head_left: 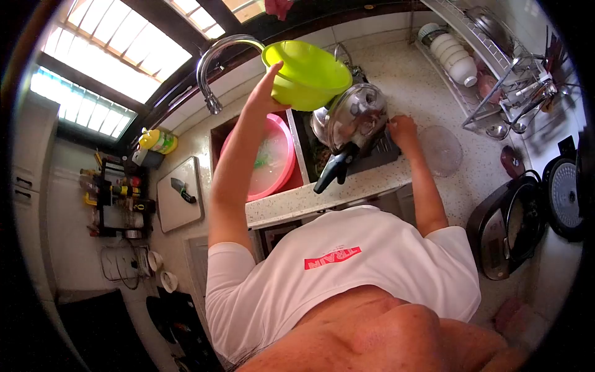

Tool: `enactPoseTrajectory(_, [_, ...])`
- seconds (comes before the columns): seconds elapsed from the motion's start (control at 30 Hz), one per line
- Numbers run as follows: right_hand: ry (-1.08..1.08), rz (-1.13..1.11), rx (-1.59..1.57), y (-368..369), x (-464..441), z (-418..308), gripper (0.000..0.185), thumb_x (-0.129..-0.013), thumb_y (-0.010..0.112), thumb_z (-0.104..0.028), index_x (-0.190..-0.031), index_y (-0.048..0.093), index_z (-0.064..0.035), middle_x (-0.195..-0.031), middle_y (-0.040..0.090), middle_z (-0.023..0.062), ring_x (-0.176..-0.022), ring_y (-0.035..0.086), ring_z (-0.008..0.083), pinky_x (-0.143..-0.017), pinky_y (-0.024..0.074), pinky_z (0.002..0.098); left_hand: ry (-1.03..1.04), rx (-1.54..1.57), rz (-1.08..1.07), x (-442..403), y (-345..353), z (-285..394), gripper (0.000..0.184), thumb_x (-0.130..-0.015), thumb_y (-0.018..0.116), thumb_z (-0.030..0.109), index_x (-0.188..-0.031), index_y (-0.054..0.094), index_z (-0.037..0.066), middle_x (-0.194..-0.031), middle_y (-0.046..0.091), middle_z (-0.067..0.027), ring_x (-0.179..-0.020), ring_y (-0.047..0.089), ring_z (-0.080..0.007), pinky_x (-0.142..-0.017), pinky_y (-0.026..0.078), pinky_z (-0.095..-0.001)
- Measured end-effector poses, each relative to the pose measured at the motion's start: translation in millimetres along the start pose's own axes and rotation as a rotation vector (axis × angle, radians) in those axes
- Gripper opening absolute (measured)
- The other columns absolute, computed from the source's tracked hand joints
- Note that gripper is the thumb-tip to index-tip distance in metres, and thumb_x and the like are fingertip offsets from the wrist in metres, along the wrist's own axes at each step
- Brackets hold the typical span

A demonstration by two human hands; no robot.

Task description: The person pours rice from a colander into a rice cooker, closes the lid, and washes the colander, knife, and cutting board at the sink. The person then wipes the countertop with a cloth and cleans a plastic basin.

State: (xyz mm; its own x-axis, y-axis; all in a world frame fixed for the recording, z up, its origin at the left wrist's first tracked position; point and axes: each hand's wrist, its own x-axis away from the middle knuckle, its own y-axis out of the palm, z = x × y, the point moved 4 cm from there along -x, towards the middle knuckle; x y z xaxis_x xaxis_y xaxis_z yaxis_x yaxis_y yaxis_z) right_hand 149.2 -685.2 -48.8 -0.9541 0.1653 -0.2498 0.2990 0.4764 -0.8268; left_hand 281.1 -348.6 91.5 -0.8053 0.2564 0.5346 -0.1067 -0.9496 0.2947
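Left fingers: closed on the green bowl (310, 77), thumb up over its rim and the rest of the left hand (271, 93) round the near side.
Right fingers: curled in, the right hand (403, 131) beside the pot; whether they grip anything, I can't tell from here.
Green bowl: up in the air, tilted, between the tap (214, 102) and the pot, its wide mouth turned partly toward the right. It isn't set down on anything.
Pot: here's the metal pot (320, 127) over the right bay of the sink (299, 146), glass lid (358, 115) tilted at its top, black handle (338, 168) pointing back at the person.
Pink basin: sitting in the left bay, basin (289, 164) holding something green (263, 160), too hazy to name.
Progress: looks midway to me. The green bowl is already lifted and the pink basin is in place; the bowl has yet to be put down, and the pot sits with its lid tilted. What's finished inside either one, I can't tell.
Counter: to the right, a round clear cover (440, 152) lies flat, with the rice cooker (496, 232) near it, lid raised.
Board: over on the left, a dark-handled knife (184, 191) lies on the cutting board (180, 214), out of both hands.
Rack: bowls stacked sideways (453, 59) up on the wire rack (462, 102).
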Motion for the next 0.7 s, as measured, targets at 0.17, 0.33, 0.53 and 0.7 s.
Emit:
enactPoseTrajectory(0.17, [-0.031, 0.073, -0.063, -6.2, 6.5, 0.5, 0.019, -0.075, 0.063, -0.022, -0.080, 0.065, -0.0037, -0.081, 0.061, 0.0183, -0.079, 0.057, 0.0370, -0.070, 0.0449, 0.0461, -0.019, -0.034, 0.023, 7.3, -1.1, 28.3, 0.058, -0.070, 0.066, 0.051, -0.113, 0.052, 0.015, -0.111, 0.054, -0.0093, -0.102, 0.052, -0.0260, -0.083, 0.042, -0.0436])
enactPoseTrajectory(0.33, [-0.037, 0.136, -0.065, -9.8, 11.6, 2.7, 0.019, -0.075, 0.062, -0.021, -0.077, 0.065, -0.0026, -0.079, 0.061, 0.0187, -0.078, 0.058, 0.0372, -0.070, 0.0452, 0.0460, -0.073, -0.222, 0.156, -18.4, -23.6, 45.0, 0.072, -0.066, 0.065, 0.056, -0.117, 0.045, 0.010, -0.103, 0.054, -0.0126, -0.088, 0.056, -0.0259, -0.077, 0.047, -0.0413])
enactPoseTrajectory(0.53, [0.062, 0.045, -0.066, -6.4, 16.2, 14.2, 0.020, -0.076, 0.063, -0.022, -0.082, 0.066, -0.0031, -0.086, 0.062, 0.0175, -0.084, 0.057, 0.0357, -0.075, 0.0445, 0.0439, -0.075, -0.322, 0.174, -13.0, -11.2, 48.4, 0.088, -0.063, 0.065, 0.060, -0.127, 0.034, 0.008, -0.106, 0.051, -0.0196, -0.089, 0.057, -0.0302, -0.075, 0.050, -0.0421])
enactPoseTrajectory(0.7, [0.104, 0.026, -0.058, 0.9, 16.0, 22.8, 0.020, -0.077, 0.063, -0.021, -0.084, 0.065, -0.0027, -0.090, 0.063, 0.0157, -0.089, 0.056, 0.0342, -0.079, 0.0433, 0.0421, -0.104, -0.303, 0.180, -8.2, -12.9, 53.0, 0.096, -0.060, 0.064, 0.063, -0.130, 0.030, 0.007, -0.110, 0.047, -0.0253, -0.094, 0.055, -0.0320, -0.078, 0.048, -0.0409])
